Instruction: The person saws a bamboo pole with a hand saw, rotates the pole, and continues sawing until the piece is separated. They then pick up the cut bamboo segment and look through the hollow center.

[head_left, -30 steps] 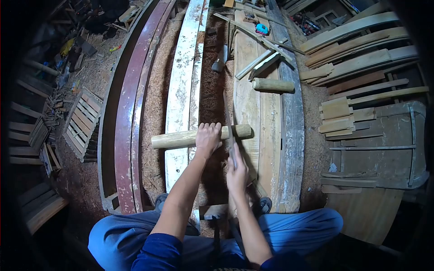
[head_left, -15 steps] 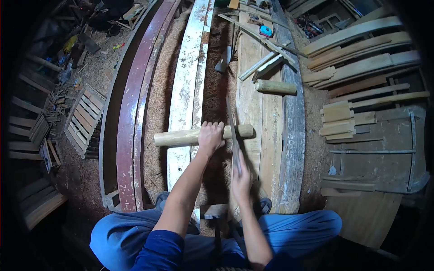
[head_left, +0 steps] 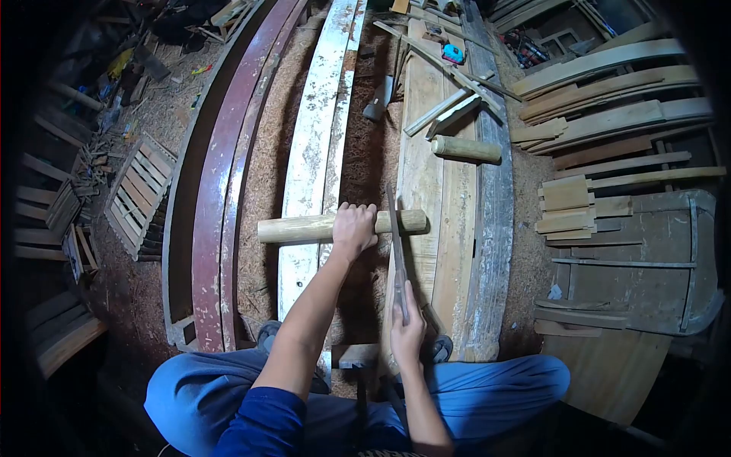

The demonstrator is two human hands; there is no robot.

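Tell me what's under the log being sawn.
The log spans a white plank and pale plank, sawdust between. The left hand covers its middle; contact underneath is hidden.

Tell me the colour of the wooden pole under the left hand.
Pale tan, bare wood; the wooden pole shows best in the head view, the left hand gripping it.

A short wooden cylinder (head_left: 466,148) lies crosswise on the wide pale planks (head_left: 426,175), near thin crossed battens (head_left: 449,107). A blue tape measure (head_left: 453,53) sits further up the same planks. A white-painted curved plank (head_left: 312,145) runs lengthwise over sawdust (head_left: 263,167), beside a dark red curved beam (head_left: 217,190). A slatted wooden frame (head_left: 137,194) lies on the floor at left. Stacked curved boards (head_left: 601,91) and short offcuts (head_left: 567,206) occupy the right side, above a dark panel (head_left: 647,266).
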